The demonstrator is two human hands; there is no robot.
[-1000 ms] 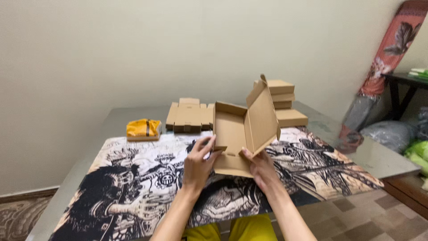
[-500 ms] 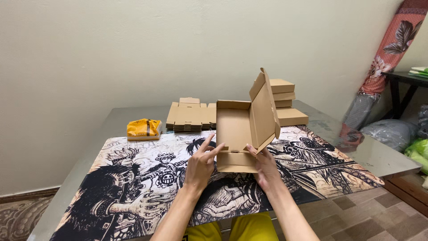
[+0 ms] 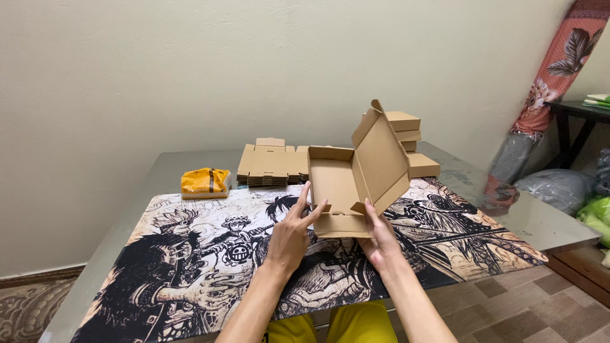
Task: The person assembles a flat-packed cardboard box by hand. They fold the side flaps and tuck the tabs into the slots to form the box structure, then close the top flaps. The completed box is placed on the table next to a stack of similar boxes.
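a brown cardboard mailer box (image 3: 348, 190) is held near the front middle of the table, resting on a printed black-and-white cartoon mat (image 3: 190, 267). the left hand (image 3: 289, 235) is placed against the box's near left corner, fingers extended and spread, fingertips touching the front wall and a small folded flap; not closed around anything. the right hand (image 3: 380, 236) is gripping the box's near right corner, thumb over the front edge by another flap. the box lid (image 3: 381, 155) is open and tilted up to the right, hinged on the right side. the box interior is seen as bare cardboard. behind the box, a stack of flat unfolded box blanks (image 3: 270, 166) is laid on the grey table (image 3: 159, 166). a stack of closed assembled boxes (image 3: 410, 143) is placed behind the lid, at the table's far right. a yellow packet (image 3: 204, 181) is lying well left of the blanks, at the mat's far edge. yellow trousers (image 3: 343, 324) are seen below the table edge.
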